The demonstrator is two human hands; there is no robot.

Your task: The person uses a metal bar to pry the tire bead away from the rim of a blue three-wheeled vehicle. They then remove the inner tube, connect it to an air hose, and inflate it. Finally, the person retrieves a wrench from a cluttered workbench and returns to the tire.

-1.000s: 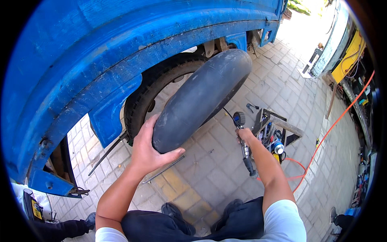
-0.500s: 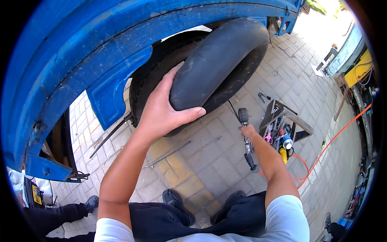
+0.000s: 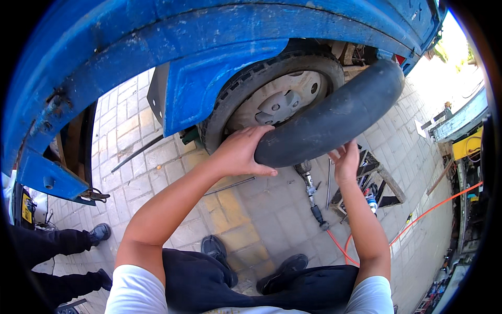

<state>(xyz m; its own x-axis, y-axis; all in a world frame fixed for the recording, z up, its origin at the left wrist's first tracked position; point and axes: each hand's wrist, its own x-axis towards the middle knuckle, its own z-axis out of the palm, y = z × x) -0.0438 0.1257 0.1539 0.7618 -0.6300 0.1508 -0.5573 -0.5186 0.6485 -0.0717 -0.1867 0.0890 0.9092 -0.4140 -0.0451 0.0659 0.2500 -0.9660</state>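
A black inflated inner tube [image 3: 334,118] is held slantwise in front of a truck wheel [image 3: 282,99]. My left hand [image 3: 246,149] is closed round the tube's near left end, thumb on the near side and fingers on the wheel side. My right hand [image 3: 346,165] is at the tube's lower right edge, fingers bent and apart, with no tool in it; whether the fingertips touch the rubber is hard to tell. Below the tube is a tyre inflator with a gauge [image 3: 312,191], its upper end partly covered by the tube. An orange air hose [image 3: 337,245] runs from the inflator's lower end.
The blue truck body [image 3: 209,39] overhangs the wheel. A tool tray [image 3: 389,186] stands on the paving to the right, partly behind my right forearm. Metal bars [image 3: 137,154] lie left of the wheel. Another person's legs [image 3: 63,243] are at lower left.
My right hand has let go of the inflator and moved up to the tube. The tube has swung lower and right, uncovering the wheel's hub. My left hand stays on the tube.
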